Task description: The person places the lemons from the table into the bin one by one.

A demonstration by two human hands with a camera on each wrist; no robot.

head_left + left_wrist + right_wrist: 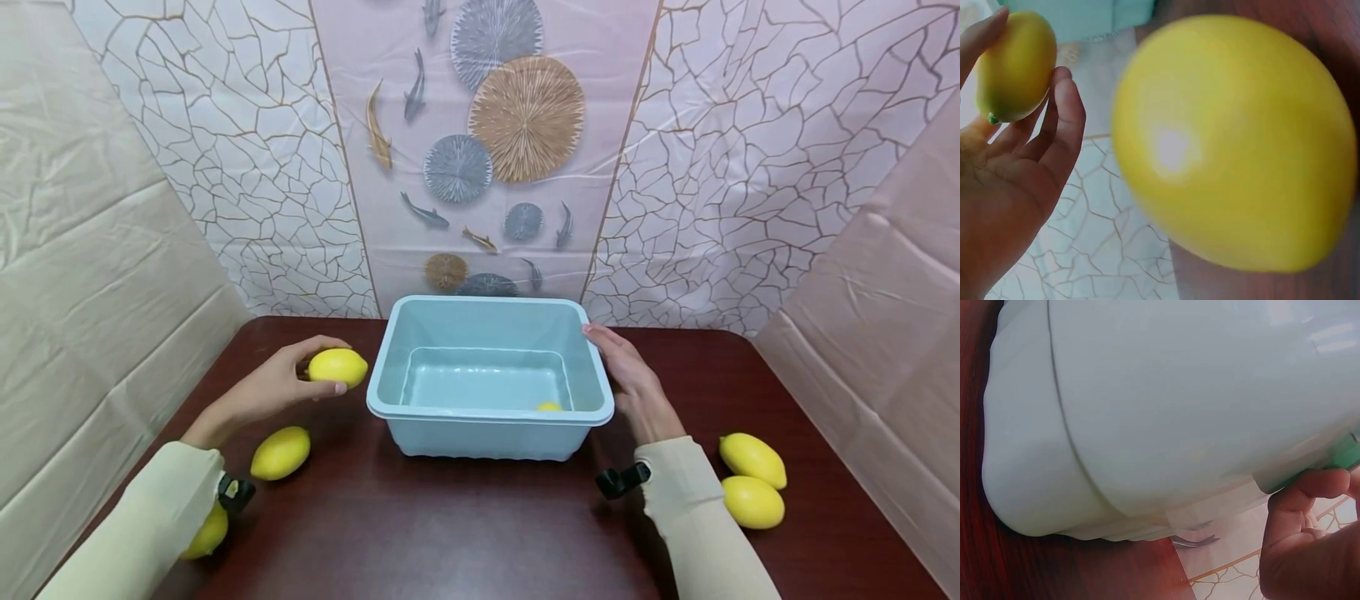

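My left hand (281, 379) holds a yellow lemon (337, 367) between thumb and fingers, just left of the basin. In the left wrist view the same lemon (1017, 65) shows its green stem end. A light blue plastic basin (487, 437) stands at the middle of the table. My right hand (628, 375) grips its right rim, and in the right wrist view the fingers (1319, 482) curl at the edge of the basin (1179, 406). Inside the basin, part of a lemon (549, 407) shows near the front right; the front wall hides the rest.
Below my left hand lies a lemon (281, 453), large in the left wrist view. Another lemon (206, 533) is partly covered by the left sleeve. Two lemons, one behind (752, 460) and one in front (753, 502), lie right of my right forearm on the dark red table (450, 525).
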